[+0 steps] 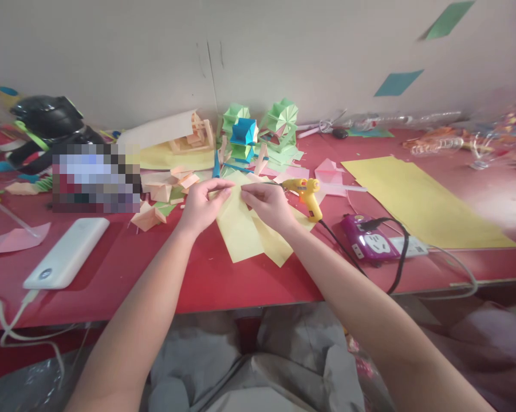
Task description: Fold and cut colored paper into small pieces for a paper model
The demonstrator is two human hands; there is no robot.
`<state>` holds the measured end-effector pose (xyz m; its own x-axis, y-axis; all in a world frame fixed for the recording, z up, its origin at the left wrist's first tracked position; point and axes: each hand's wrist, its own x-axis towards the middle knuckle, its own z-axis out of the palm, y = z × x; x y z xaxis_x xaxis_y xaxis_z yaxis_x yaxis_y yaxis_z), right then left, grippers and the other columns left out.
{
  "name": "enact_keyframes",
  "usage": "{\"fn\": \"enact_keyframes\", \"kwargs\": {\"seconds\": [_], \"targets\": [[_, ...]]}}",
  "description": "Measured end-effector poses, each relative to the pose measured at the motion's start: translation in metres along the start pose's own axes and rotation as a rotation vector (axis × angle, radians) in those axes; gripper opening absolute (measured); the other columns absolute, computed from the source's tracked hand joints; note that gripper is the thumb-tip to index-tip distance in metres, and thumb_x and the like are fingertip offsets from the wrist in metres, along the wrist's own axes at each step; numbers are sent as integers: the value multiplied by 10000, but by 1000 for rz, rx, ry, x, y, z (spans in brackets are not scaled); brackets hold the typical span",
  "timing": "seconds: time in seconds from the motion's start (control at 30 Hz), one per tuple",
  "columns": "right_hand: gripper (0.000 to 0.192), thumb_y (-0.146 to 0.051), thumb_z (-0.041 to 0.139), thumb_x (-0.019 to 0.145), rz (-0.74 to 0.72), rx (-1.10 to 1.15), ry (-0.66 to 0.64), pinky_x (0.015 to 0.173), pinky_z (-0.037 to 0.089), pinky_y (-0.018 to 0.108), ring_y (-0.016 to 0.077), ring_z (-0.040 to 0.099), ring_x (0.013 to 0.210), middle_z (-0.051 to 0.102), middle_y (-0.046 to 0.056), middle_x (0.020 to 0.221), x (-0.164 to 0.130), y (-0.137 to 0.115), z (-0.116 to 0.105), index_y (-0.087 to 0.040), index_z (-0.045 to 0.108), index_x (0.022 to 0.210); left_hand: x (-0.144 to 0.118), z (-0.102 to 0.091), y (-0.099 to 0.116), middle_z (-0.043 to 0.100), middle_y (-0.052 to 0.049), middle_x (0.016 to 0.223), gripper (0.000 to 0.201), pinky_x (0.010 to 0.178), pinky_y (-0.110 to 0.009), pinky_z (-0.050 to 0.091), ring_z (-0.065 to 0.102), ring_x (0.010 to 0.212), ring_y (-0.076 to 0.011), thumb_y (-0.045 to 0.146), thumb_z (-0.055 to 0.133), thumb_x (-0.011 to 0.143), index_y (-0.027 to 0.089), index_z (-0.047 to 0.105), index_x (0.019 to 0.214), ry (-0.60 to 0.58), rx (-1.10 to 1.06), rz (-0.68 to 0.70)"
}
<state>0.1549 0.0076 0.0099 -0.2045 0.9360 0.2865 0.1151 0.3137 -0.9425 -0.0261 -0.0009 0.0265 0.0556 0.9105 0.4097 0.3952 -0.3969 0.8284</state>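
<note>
The pale yellow paper (241, 232) lies on the red table (215, 286), its far part between the left hand (204, 205) and right hand (270, 201), each with fingers pinched on it. It should be light, thin and easily creased, best gripped gently by its edges.
</note>
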Motion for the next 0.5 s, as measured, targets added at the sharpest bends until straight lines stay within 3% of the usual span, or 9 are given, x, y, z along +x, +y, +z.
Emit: {"fn": "enact_keyframes", "kwargs": {"seconds": [0.5], "targets": [[196,-322,668,811,43,57,16,641,542,295,120,607,608,655,3,689,-1,-4,0,-167,727,916,-1,-1,4,792,-61,1045,181,944,-365,560,711,1045,-242,318,704,846,224,800,967,-16,-42,-10]]}}
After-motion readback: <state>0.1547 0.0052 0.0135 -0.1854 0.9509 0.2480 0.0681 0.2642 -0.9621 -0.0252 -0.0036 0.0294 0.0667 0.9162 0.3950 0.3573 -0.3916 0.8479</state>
